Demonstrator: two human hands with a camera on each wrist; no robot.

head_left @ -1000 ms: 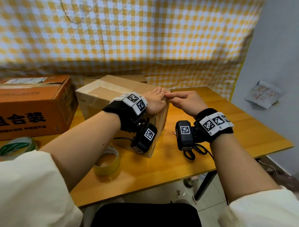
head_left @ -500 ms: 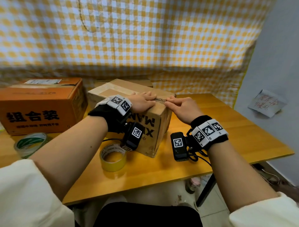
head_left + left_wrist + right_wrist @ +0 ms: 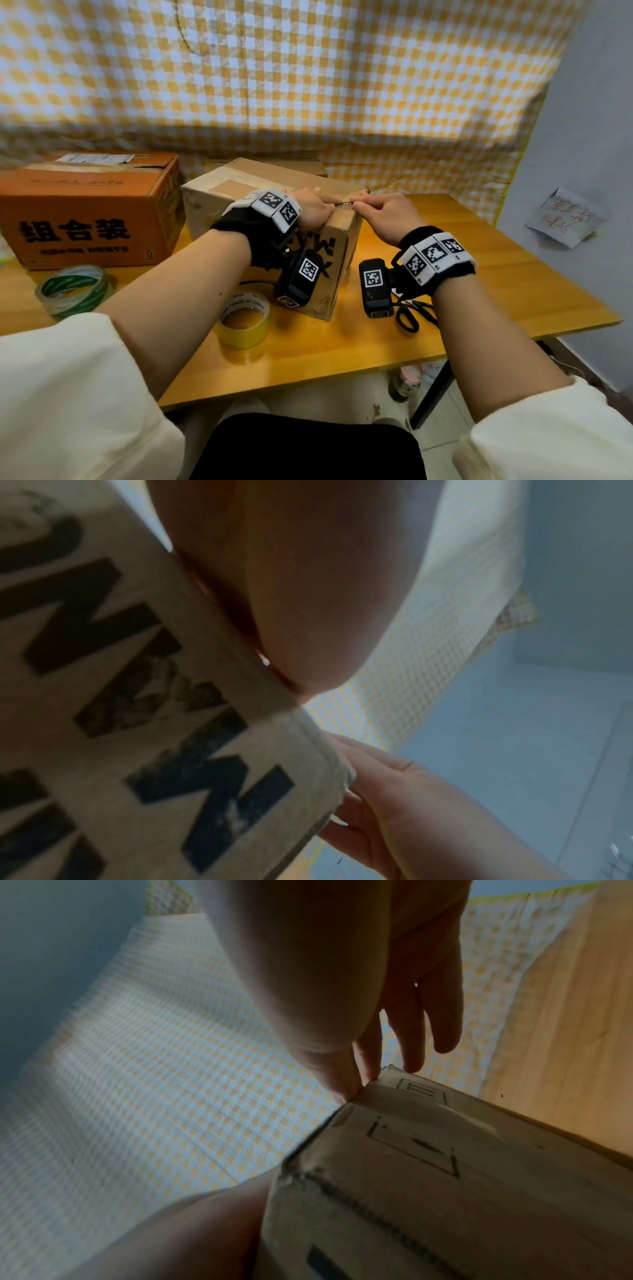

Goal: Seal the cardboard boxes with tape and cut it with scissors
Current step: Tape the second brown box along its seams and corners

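A brown cardboard box [image 3: 236, 192] with black print stands mid-table. My left hand [image 3: 325, 207] lies on its top at the near right edge and presses down; in the left wrist view the heel of the palm [image 3: 308, 593] sits on the box [image 3: 137, 696]. My right hand [image 3: 358, 205] pinches the flap at the box's right top corner. In the right wrist view the thumb and forefinger [image 3: 352, 1091] meet on that corner of the box [image 3: 428, 1177], the other fingers straight. A yellow tape roll [image 3: 244, 322] lies before the box. Black scissors [image 3: 411, 315] lie under my right wrist.
An orange printed box [image 3: 89, 212] stands at the left, a green-and-white tape roll [image 3: 70, 291] in front of it. Another brown box [image 3: 308, 166] sits behind the middle one. The wooden table [image 3: 496, 274] ends at the right near a grey wall; a checked cloth hangs behind.
Both hands stayed together on the box's right top edge. My right fingers went from lying straight to pinching the corner, and the printed front face came into view.
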